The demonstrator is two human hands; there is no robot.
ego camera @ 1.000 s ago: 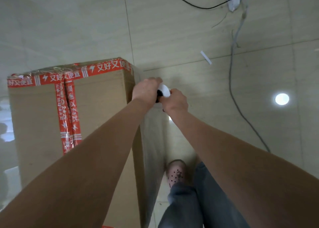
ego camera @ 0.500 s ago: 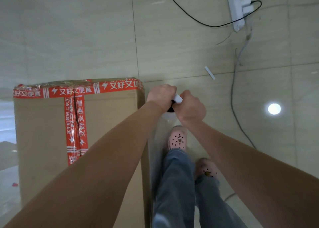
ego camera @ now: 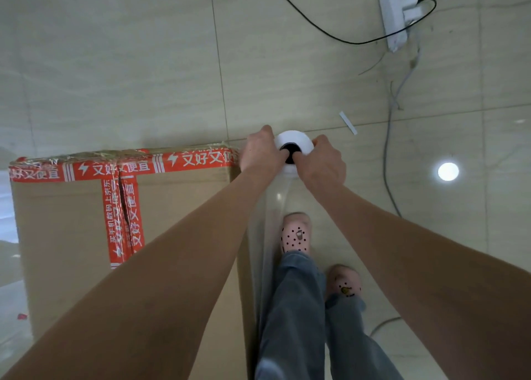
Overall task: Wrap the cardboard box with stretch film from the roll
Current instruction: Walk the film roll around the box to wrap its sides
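Much of the roll (ego camera: 293, 141) is hidden: only its white top end and dark core show, seen end-on, while its length drops out of sight below the hands. The left hand (ego camera: 260, 152) and right hand (ego camera: 323, 165) grip it from either side, fingers curled round its rim and both thumbs reaching into the core; the fingertips on the far side cannot be seen. The roll sits just off the far right corner of the cardboard box (ego camera: 71, 221), whose near end is cut off by the frame and partly covered by the left forearm. The stretch film (ego camera: 273, 207) runs down beside the box's right side – clear, so its edges are hard to trace against the floor (ego camera: 143, 63) and the shoes (ego camera: 296, 233) behind it. Red printed tape (ego camera: 120, 167) crosses the box top under a crinkled layer of wrap. Compared with half a second ago, the hands are spread wider and the roll's end – then a mere sliver between them – is plainly exposed; the feet and the power strip (ego camera: 393, 14) have stayed put.
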